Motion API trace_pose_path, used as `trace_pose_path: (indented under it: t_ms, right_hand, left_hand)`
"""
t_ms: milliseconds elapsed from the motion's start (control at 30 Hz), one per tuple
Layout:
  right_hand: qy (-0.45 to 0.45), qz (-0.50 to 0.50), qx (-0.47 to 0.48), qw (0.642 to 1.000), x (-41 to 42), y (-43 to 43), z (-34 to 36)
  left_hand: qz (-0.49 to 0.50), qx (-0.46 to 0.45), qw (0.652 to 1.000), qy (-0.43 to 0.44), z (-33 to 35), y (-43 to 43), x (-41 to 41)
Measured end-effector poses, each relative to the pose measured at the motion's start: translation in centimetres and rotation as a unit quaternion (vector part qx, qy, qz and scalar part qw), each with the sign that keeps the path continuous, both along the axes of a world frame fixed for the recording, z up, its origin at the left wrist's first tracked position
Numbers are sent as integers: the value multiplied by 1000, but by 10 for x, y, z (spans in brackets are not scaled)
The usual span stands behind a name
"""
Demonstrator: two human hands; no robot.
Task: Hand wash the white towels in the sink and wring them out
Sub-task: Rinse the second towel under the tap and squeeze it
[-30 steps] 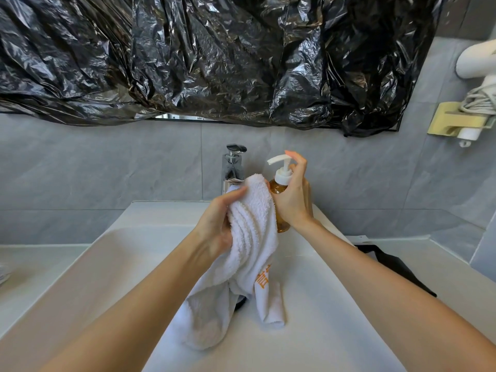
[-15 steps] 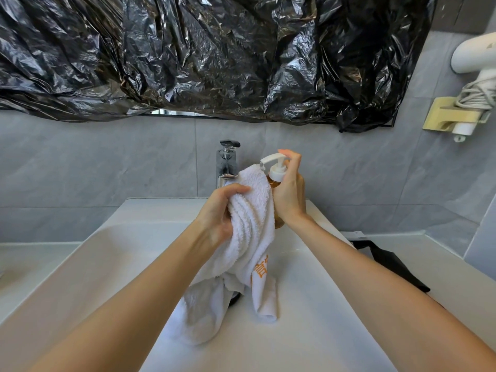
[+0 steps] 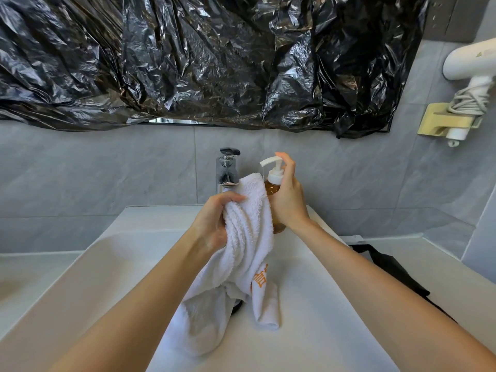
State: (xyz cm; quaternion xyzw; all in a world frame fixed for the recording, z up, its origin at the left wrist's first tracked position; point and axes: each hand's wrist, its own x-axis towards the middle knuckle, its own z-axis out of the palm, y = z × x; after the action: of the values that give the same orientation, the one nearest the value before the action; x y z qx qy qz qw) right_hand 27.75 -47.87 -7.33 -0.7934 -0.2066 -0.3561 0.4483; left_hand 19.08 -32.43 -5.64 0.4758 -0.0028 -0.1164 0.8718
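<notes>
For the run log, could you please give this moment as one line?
left hand: grips towel | right hand: holds soap bottle | over sink

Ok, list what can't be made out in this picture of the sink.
All in the head view:
- White terry towel, gripped by the left hand, hides the sink drain and the chrome faucet's spout.
- Right hand covers much of the amber pump soap bottle; fill level is unclear.
- Crumpled black plastic sheet hides the mirror.
- White wall hairdryer is cut off by the right edge.
</notes>
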Motion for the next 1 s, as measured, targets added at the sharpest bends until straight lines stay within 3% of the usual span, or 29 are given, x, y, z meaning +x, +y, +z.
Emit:
trace_pose_path:
  t_ms: [400, 600, 800, 933, 967, 1000]
  right_hand:
    - [63, -1, 28, 998, 26, 9, 8]
    - [72, -28, -26, 997, 45, 11, 13]
    - [144, -98, -109, 979, 31, -1, 20]
    - [-24, -164, 33, 986, -14, 5, 26]
    - [-24, -138, 84, 987, -27, 9, 26]
    - [34, -76, 119, 989, -40, 12, 25]
  left_hand:
    - [-45, 74, 996, 2, -5, 20, -23]
    - [-27, 131, 991, 0, -13, 35, -25]
    - [-11, 161, 987, -14, -13, 42, -23]
    - [-8, 176, 984, -29, -8, 41, -28]
    - [-4, 181, 983, -33, -6, 41, -30]
    - [2, 181, 983, -40, -4, 41, -31]
